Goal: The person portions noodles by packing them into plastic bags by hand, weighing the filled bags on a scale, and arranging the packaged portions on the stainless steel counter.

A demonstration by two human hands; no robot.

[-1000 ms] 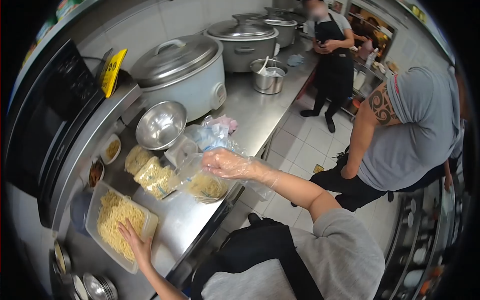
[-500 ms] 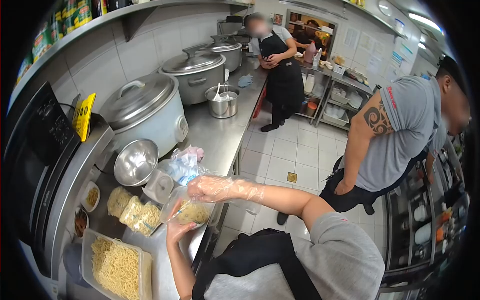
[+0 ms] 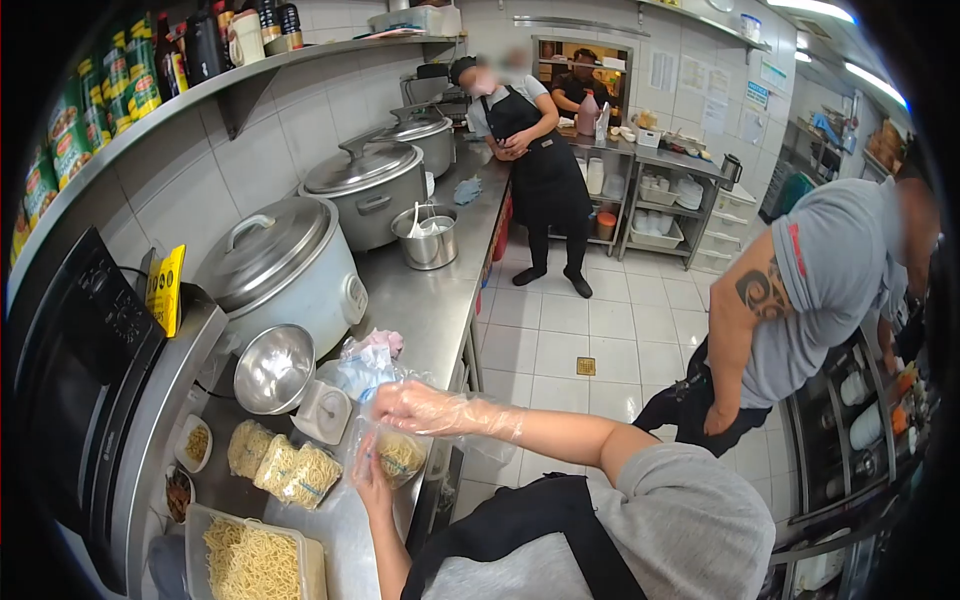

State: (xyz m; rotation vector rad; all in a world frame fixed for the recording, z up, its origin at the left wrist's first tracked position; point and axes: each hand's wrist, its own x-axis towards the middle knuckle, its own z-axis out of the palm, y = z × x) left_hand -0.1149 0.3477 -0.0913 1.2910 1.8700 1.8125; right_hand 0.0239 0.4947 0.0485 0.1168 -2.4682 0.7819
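My right hand (image 3: 410, 408), in a clear plastic glove, is closed at the top of a clear plastic bag of noodles (image 3: 402, 457). Below it, my left hand (image 3: 373, 488) grips the side of the same bag, thumb and fingers against the plastic. The bag is near the counter's front edge. Just left of it lie several filled noodle bags (image 3: 298, 472). A small white scale (image 3: 323, 412) stands behind them, a steel bowl (image 3: 275, 368) tilted beside it. Loose noodles fill a plastic tub (image 3: 252, 560) at the lower left.
Large rice cookers (image 3: 275, 255) line the wall, with a steel pot (image 3: 427, 243) in front. Crumpled plastic bags (image 3: 370, 365) lie by the scale. An apron-wearing co-worker (image 3: 535, 150) stands at the counter's far end; another person (image 3: 800, 290) is close on the right.
The view has shifted, showing more shelf and far room. My left hand now sits lower on the bag's side, and the bag hangs more upright beneath my right hand.
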